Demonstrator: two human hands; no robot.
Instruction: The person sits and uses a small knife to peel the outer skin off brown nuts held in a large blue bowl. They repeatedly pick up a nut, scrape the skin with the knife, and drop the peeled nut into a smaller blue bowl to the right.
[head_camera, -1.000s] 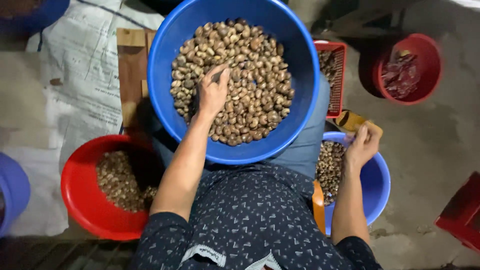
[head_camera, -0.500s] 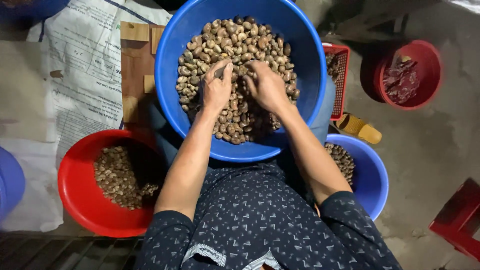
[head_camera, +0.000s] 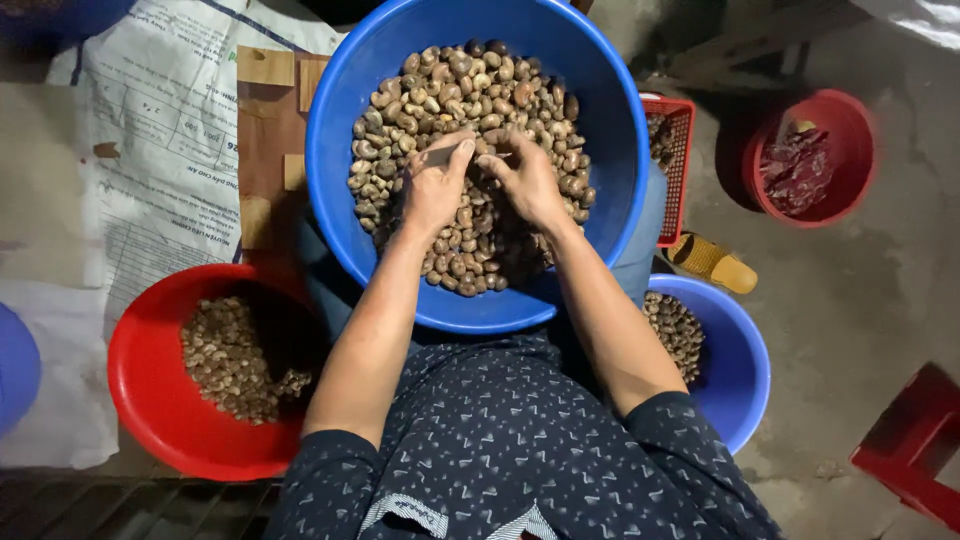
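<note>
A big blue basin (head_camera: 350, 220) rests on my lap, heaped with brown nuts (head_camera: 470, 90). Both hands meet over the heap. My left hand (head_camera: 432, 188) grips a thin metal tool (head_camera: 448, 154) whose tip points toward the right hand. My right hand (head_camera: 527, 180) pinches a single nut at that tip. My forearms run down to dark patterned sleeves.
A red basin (head_camera: 150, 420) of paler nuts sits at my left knee, a smaller blue basin (head_camera: 735, 370) with nuts at my right. A red crate (head_camera: 678, 170), a red bucket (head_camera: 810, 160), a yellow sandal (head_camera: 715, 262), a wooden board (head_camera: 265, 130) and newspaper (head_camera: 150, 150) lie around.
My right hand left the small blue basin on the right and came up into the big basin. Both hands now meet over the nuts.
</note>
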